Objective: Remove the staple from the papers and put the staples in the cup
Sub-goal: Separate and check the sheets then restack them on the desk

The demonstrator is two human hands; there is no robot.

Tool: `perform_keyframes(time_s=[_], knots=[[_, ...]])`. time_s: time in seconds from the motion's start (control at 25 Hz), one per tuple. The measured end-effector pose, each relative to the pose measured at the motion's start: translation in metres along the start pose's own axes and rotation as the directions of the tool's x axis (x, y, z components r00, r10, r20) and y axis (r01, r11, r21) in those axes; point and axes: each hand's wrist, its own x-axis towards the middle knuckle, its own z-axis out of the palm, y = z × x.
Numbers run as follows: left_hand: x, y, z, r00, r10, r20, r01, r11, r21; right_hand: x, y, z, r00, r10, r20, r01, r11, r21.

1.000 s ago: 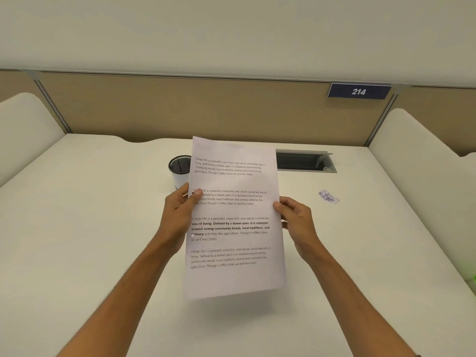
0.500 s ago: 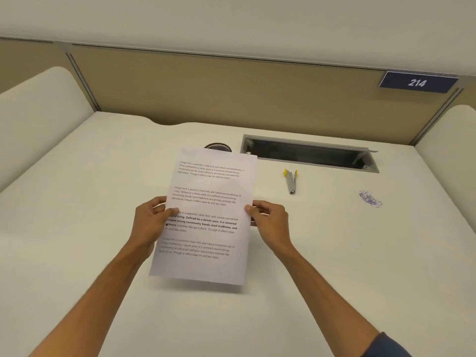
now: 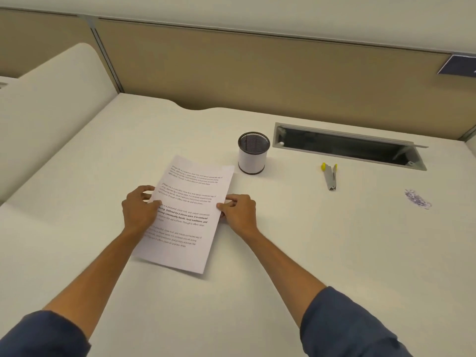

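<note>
White printed papers lie low over the desk in my head view. My left hand pinches their left edge, my right hand their right edge. Beyond my right hand stands the mesh cup; farther right lies a staple remover. I see no staple, so removal seems not yet begun.

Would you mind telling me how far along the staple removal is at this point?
Early stage. Done: nothing shows as finished; no staple can be made out, and the cup's contents cannot be seen. In hand: the left hand and right hand pinch the papers' side edges low over the desk. Left: the staple remover lies untouched to the right of the cup, so pulling the staple and dropping it in are not yet done.
</note>
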Motion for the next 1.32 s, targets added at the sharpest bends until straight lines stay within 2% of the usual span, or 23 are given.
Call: perform_keyframes(time_s=[0.12,0.24,0.36,0.6,1.04,1.12,1.2,1.32], knots=[[0.018,-0.017,0.0,0.995,0.1,0.01,-0.101,0.982,0.16,0.008,0.003,0.017,0.998,-0.061,0.011,0.062,0.966,-0.251],[0.026,-0.03,0.006,0.952,0.269,0.143,-0.304,0.878,0.371,0.006,0.008,0.025,0.984,-0.155,0.084,0.175,0.802,-0.571],[0.025,-0.039,0.016,0.922,0.231,0.31,-0.364,0.788,0.497,0.007,0.016,0.03,0.962,-0.236,0.136,0.261,0.664,-0.701],[0.035,-0.042,0.022,0.911,0.214,0.353,-0.376,0.784,0.493,0.017,0.02,0.028,0.954,-0.247,0.172,0.291,0.613,-0.735],[0.044,-0.033,0.025,0.915,0.18,0.362,-0.345,0.814,0.467,0.03,0.01,0.026,0.958,-0.191,0.213,0.286,0.617,-0.733],[0.04,-0.03,0.025,0.911,0.244,0.331,-0.383,0.8,0.462,0.027,0.01,0.021,0.96,-0.217,0.179,0.278,0.64,-0.716],[0.032,-0.022,0.028,0.893,0.366,0.261,-0.447,0.786,0.427,0.019,0.01,0.011,0.955,-0.261,0.14,0.283,0.661,-0.695],[0.012,-0.002,0.041,0.844,0.506,0.18,-0.537,0.794,0.285,0.006,0.012,-0.017,0.95,-0.298,0.097,0.288,0.711,-0.642]])
